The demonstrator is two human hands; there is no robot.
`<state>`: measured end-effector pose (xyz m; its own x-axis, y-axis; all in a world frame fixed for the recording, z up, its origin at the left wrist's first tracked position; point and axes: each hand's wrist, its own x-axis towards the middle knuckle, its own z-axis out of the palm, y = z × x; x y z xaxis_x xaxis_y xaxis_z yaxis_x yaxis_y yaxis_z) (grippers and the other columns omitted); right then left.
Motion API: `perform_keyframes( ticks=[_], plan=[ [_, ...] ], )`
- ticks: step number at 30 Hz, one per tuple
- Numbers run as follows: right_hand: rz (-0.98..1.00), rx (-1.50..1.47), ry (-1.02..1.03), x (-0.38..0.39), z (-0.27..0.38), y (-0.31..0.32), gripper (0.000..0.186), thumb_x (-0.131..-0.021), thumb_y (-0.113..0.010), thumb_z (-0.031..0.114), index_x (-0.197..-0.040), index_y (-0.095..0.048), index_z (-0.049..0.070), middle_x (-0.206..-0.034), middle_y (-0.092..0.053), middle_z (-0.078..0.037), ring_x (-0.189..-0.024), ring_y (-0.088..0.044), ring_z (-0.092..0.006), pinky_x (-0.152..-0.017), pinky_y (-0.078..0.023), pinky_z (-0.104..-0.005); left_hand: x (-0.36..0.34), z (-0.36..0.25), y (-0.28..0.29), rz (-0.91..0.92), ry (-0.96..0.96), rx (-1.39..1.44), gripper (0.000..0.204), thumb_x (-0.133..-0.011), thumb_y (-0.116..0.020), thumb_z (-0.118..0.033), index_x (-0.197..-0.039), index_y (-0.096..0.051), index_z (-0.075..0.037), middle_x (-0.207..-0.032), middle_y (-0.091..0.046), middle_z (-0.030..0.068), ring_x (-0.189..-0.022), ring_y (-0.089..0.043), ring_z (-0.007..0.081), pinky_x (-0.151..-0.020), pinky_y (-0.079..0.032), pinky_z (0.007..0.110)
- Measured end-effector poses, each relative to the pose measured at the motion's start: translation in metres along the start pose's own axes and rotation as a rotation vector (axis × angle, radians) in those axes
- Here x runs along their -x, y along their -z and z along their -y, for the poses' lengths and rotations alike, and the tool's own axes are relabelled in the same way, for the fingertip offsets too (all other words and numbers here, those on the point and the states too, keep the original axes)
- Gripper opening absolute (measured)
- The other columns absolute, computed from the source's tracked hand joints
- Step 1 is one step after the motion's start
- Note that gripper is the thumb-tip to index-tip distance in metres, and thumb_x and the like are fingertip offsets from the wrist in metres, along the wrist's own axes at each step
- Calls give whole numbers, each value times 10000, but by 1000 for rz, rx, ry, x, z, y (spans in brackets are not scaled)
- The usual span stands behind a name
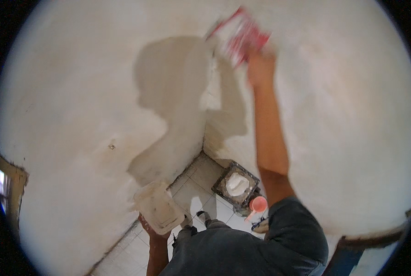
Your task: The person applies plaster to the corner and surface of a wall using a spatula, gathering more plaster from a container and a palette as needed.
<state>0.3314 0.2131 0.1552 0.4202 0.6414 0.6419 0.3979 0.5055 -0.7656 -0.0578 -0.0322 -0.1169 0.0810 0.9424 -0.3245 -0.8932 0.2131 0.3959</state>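
Note:
My right hand [261, 57] is raised high near the corner of two pale plastered walls. It grips a red-and-white flat tool [242, 39], smeared by motion, so its exact kind is unclear. The tool's far edge is at or close to the wall beside the corner line. Low on the left, my left hand [152, 227] holds a whitish rectangular tray [159, 209] from below, with pale smears over its surface. Most of the fingers of that hand are hidden behind the tray.
On the tiled floor [191, 188] by the corner stands a square dark tub [221, 184] holding white paste [237, 184]. Next to it is a pink dipper [259, 203] with a handle. A framed window [12, 188] is at far left, a dark blue panel [346, 260] at lower right.

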Motion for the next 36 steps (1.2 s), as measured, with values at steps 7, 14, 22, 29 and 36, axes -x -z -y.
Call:
perform_keyframes(
  ticks=[7, 14, 22, 29, 36],
  plan=[
    [-183, -677, -1262, 418, -124, -1, 195, -888, -582, 190, -1021, -601, 48, -876, -621, -55, -808, -613, -150, -704, -520, -319, -43, -1, -10, 252, 356, -162, 767, -860, -356, -705, -1401, -349, -163, -1377, -437, 76, -1234, -449, 295, -1008, -404, 492],
    [-593, -574, -1372, 619, -117, 97, 312, -924, -548, 378, -997, -573, 76, -828, -614, -50, -679, -555, -155, -571, -469, -310, -80, 32, 47, 326, 683, -293, 823, -812, -465, -704, -1439, -297, -199, -1445, -356, 81, -1311, -365, 307, -1049, -342, 562],
    [-959, -290, -1366, 605, -117, 144, 256, -842, -555, 105, -1098, -558, 114, -867, -561, -16, -754, -515, -148, -717, -481, -345, -114, 113, 68, 306, 995, -262, 778, -811, -523, -635, -1413, -337, -180, -1426, -392, 101, -1284, -402, 335, -1024, -344, 620],
    [-1035, -199, -1324, 630, -186, 182, 300, -880, -569, 94, -1177, -553, 54, -969, -640, -57, -742, -586, -141, -593, -482, -290, -120, 175, 95, 32, 1053, -394, 816, -744, -671, -512, -1376, -385, -82, -1309, -513, 146, -1161, -534, 353, -970, -449, 559],
    [-979, -162, -1201, 639, -301, 182, 242, -865, -555, 54, -1107, -559, 37, -899, -609, -55, -776, -587, -158, -625, -498, -319, -139, 226, 133, 31, 979, -552, 792, -761, -658, -498, -1378, -380, -86, -1312, -508, 143, -1170, -531, 343, -977, -446, 550]
  ],
)
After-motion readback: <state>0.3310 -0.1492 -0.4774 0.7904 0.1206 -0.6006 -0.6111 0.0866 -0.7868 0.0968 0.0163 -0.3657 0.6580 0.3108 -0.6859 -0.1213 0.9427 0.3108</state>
